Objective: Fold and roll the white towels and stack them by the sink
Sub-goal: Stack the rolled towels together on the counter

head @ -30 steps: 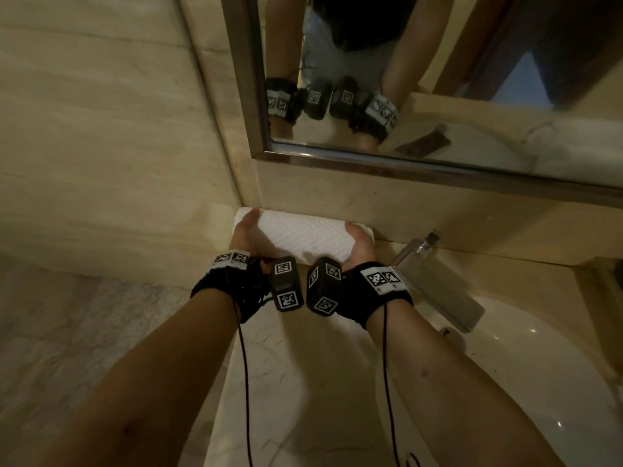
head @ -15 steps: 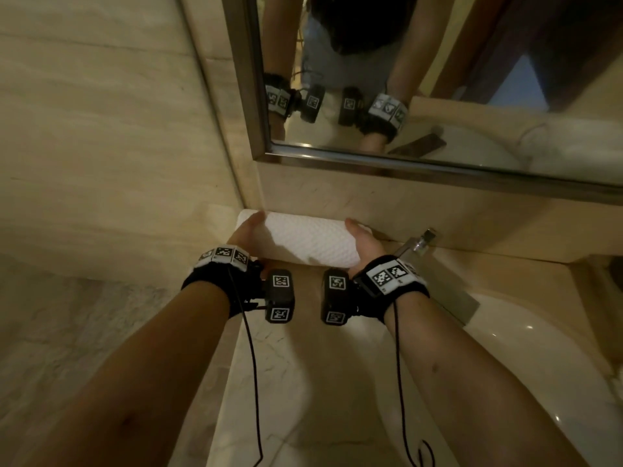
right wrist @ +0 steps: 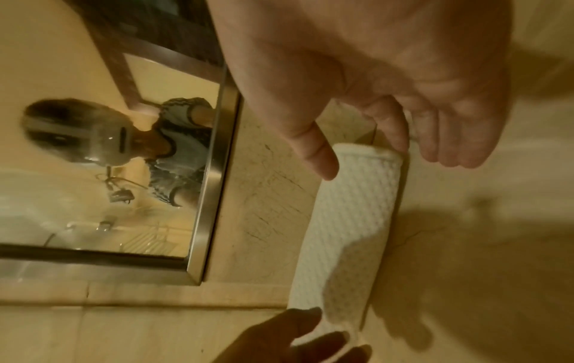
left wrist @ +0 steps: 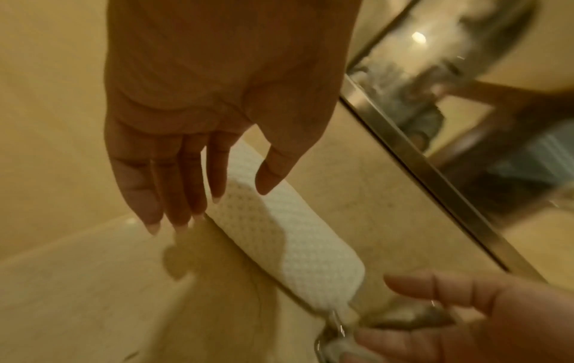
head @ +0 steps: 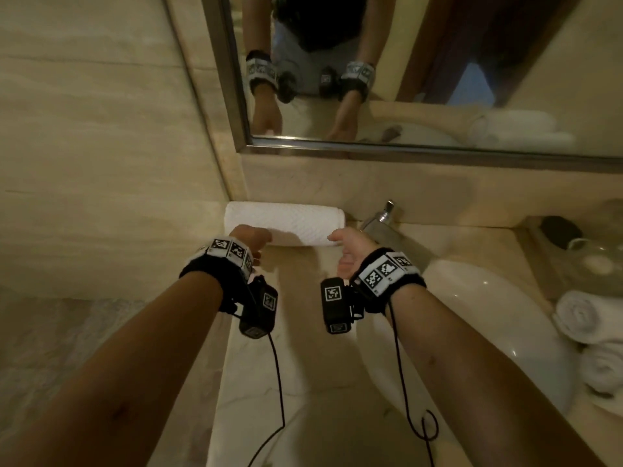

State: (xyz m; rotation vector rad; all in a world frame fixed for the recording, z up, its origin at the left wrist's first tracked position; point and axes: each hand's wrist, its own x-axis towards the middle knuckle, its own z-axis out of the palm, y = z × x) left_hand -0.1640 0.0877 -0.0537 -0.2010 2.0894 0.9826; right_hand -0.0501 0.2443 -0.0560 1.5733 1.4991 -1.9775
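A rolled white waffle-weave towel [head: 286, 222] lies on the marble counter against the back wall, left of the sink [head: 478, 318]. The same rolled towel [left wrist: 289, 235] [right wrist: 348, 230] shows in both wrist views. My left hand [head: 251, 239] [left wrist: 198, 191] hovers just in front of its left end, fingers straight and relaxed, holding nothing. My right hand [head: 347, 244] [right wrist: 372, 157] hangs by its right end, fingers loose, palm empty. Neither hand grips the towel.
A steel faucet [head: 381, 220] stands right of the towel. Two rolled white towels [head: 593, 338] sit stacked on the counter at the far right. A glass dish [head: 596, 261] is behind them. A framed mirror [head: 404, 79] hangs above, a tiled wall at left.
Both hands have let go of the rolled towel and drawn back toward me and apart. The towel stays against the back wall.
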